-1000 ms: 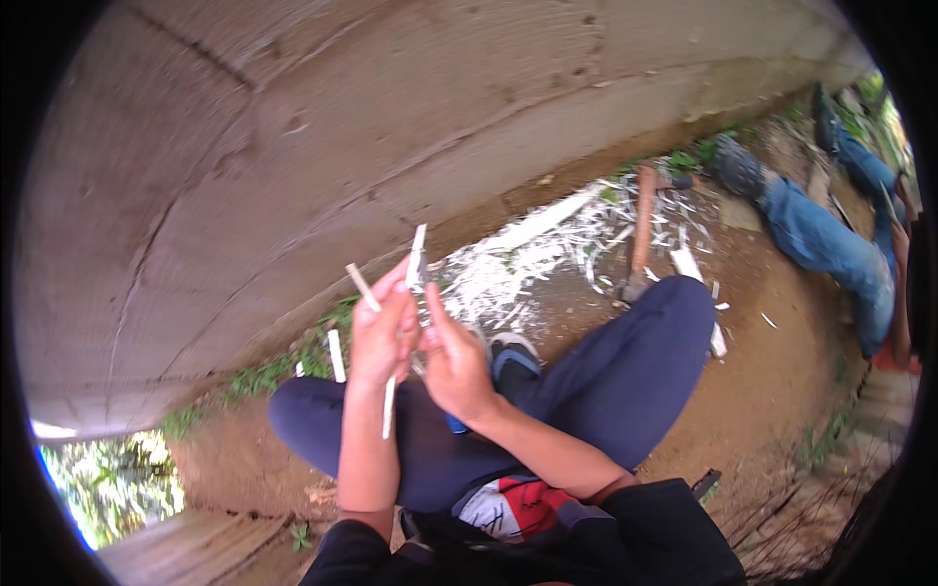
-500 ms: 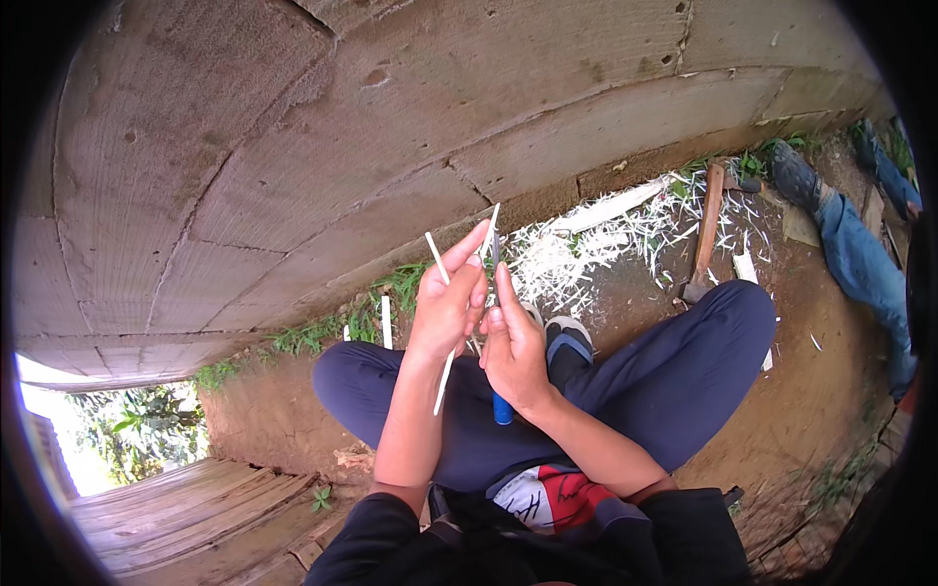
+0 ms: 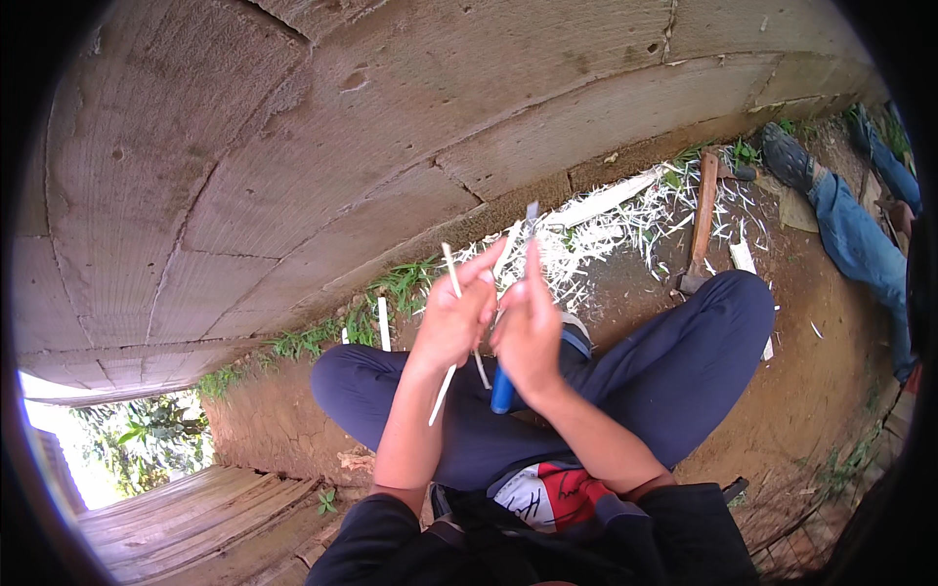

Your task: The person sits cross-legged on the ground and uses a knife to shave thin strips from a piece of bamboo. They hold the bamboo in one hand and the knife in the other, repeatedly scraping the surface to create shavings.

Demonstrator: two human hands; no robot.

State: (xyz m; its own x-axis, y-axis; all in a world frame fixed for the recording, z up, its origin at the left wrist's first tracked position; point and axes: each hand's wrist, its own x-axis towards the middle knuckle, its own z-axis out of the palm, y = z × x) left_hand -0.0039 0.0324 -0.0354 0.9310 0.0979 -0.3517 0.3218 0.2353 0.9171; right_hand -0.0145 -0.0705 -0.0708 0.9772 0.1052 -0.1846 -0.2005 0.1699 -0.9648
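My left hand [image 3: 451, 319] holds thin pale sticks [image 3: 454, 278], one running up past my fingers and down below my palm. My right hand [image 3: 528, 327] grips a knife with a blue handle [image 3: 502, 389]; its blade [image 3: 531, 217] points upward past my fingertips. Both hands meet close together above my crossed legs in dark blue trousers [image 3: 684, 361]. The blade lies against the upper part of the sticks.
A pile of pale wood shavings [image 3: 606, 220] lies on the dirt by the concrete block wall [image 3: 342, 146]. A wooden-handled tool [image 3: 702, 225] rests among them. Another person's leg in jeans [image 3: 860, 244] is at the right. Wooden planks [image 3: 195, 508] lie at lower left.
The view has swung slightly, shifting the scene left to right. My hands stay together on the sticks and knife, with the blade held a little higher along the stick.
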